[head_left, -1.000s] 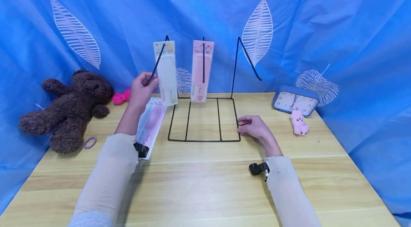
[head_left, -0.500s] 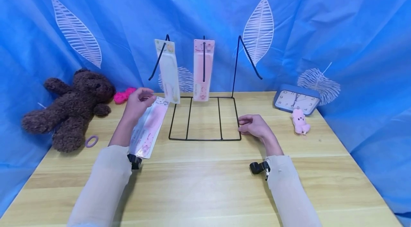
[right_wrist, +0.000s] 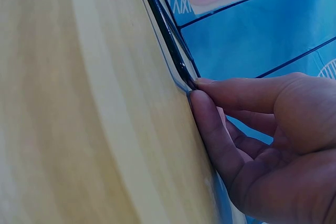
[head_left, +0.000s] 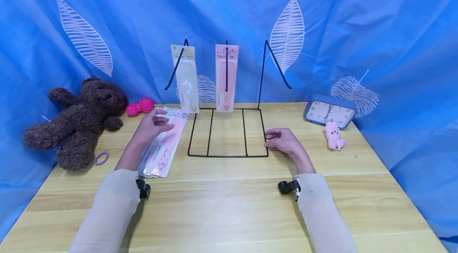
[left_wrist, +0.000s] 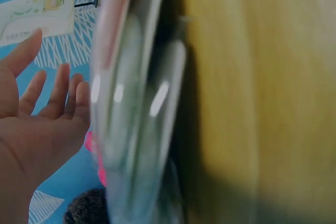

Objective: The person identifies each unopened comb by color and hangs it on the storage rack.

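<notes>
A black wire rack [head_left: 229, 156] with upright hooks stands on the table. On its left hook hangs a pale green-white packaged comb [head_left: 188, 82], and the middle hook bears a pink packaged comb [head_left: 232, 72]. My left hand [head_left: 146, 129] is over the left side of a stack of packaged combs [head_left: 168, 145], fingers apart and holding nothing. In the left wrist view the hand [left_wrist: 47, 124] is beside the stacked packs [left_wrist: 139, 114], seen edge-on. My right hand [head_left: 284, 141] pinches the front right corner of the rack base; thumb and forefinger meet on the wire in the right wrist view.
A brown teddy bear [head_left: 76, 123] lies at the left, near a pink bow-shaped item [head_left: 139, 107] and a purple ring [head_left: 101, 158]. At the right back stand a blue clock [head_left: 330, 110] and a small pink plush toy [head_left: 334, 136]. A blue curtain [head_left: 229, 2] hangs behind.
My left hand has moved away from the pale comb on the left hook, down and left to the stack. That comb swung slightly. The right hand stays on the rack corner.
</notes>
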Demonstrator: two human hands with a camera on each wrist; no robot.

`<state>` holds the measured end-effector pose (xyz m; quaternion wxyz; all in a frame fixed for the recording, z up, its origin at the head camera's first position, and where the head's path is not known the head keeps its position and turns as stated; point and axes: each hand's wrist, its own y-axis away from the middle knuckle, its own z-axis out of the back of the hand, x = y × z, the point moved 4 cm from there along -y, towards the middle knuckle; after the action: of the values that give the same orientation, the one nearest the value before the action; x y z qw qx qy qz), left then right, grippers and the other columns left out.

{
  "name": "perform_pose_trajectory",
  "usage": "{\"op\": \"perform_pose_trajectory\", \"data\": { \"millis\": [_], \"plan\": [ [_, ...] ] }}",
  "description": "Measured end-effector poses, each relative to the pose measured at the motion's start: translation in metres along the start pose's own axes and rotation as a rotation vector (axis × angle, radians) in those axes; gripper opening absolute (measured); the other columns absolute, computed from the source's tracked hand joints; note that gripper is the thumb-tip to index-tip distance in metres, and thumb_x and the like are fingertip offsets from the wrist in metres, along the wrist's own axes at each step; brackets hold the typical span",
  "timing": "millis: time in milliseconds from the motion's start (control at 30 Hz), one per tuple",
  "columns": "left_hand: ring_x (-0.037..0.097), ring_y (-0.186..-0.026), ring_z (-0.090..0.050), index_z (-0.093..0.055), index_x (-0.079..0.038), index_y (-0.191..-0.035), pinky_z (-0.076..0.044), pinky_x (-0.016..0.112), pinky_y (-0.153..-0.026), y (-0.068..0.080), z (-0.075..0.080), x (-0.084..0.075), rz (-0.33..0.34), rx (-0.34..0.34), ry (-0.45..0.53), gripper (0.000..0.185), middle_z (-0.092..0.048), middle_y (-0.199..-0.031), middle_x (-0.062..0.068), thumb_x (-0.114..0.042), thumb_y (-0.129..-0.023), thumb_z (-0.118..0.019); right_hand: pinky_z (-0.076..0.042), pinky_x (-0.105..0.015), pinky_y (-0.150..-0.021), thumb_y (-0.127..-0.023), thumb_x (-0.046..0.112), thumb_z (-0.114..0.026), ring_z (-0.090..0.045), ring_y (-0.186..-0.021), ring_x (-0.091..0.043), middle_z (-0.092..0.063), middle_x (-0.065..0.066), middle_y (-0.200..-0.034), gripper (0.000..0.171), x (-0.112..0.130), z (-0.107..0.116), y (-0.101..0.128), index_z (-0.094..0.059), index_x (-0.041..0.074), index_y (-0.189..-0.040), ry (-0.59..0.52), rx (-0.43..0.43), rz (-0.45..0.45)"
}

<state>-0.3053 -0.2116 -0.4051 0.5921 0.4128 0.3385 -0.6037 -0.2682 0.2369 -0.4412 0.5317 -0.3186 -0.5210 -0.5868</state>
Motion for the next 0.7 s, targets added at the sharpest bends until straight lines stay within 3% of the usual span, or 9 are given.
{"op": "perform_pose_trajectory", "data": {
  "millis": [233,400,567,700],
  "plan": [
    [0.044,-0.146,-0.029,-0.029,-0.004,-0.157,-0.026,0.054,-0.118,-0.0019,-0.0009,0.0077,0.026,0.027,-0.042,0.081,-0.035,-0.157,0.025,-0.016,-0.092,-0.077,-0.058,-0.032,-0.086,-0.087,-0.010,-0.070,-0.065,-0.101,-0.028,-0.055,-0.024,-0.128,0.058,0.0002,-0.0003,0.0010,-0.050,-0.009,-0.141,0.007,-0.009,-0.003],
    [0.043,-0.149,-0.023,-0.027,-0.001,-0.158,-0.021,0.054,-0.119,-0.0017,-0.0012,0.0098,0.026,0.049,-0.134,0.085,-0.027,-0.161,0.025,-0.014,-0.091,-0.078,-0.057,-0.032,-0.086,-0.087,-0.009,-0.071,-0.066,-0.102,-0.028,-0.056,-0.024,-0.128,0.058,0.0005,-0.0009,0.0002,-0.050,-0.008,-0.141,0.019,-0.007,-0.003],
    [0.046,-0.149,-0.018,-0.023,0.000,-0.158,-0.020,0.057,-0.118,-0.0036,-0.0062,0.0092,-0.017,0.110,-0.294,0.091,-0.021,-0.162,0.030,-0.010,-0.088,-0.079,-0.057,-0.032,-0.086,-0.087,-0.009,-0.071,-0.065,-0.103,-0.029,-0.055,-0.024,-0.129,0.058,0.0012,0.0004,0.0006,-0.050,-0.008,-0.141,0.026,-0.016,-0.005],
    [0.047,-0.148,-0.019,-0.020,-0.002,-0.160,-0.023,0.058,-0.117,-0.0037,-0.0075,0.0097,0.005,0.120,-0.319,0.093,-0.021,-0.161,0.031,-0.007,-0.088,-0.079,-0.058,-0.032,-0.085,-0.087,-0.010,-0.070,-0.066,-0.102,-0.029,-0.055,-0.025,-0.128,0.058,0.0016,0.0001,0.0009,-0.050,-0.009,-0.141,0.022,-0.012,-0.005]
  ]
}}
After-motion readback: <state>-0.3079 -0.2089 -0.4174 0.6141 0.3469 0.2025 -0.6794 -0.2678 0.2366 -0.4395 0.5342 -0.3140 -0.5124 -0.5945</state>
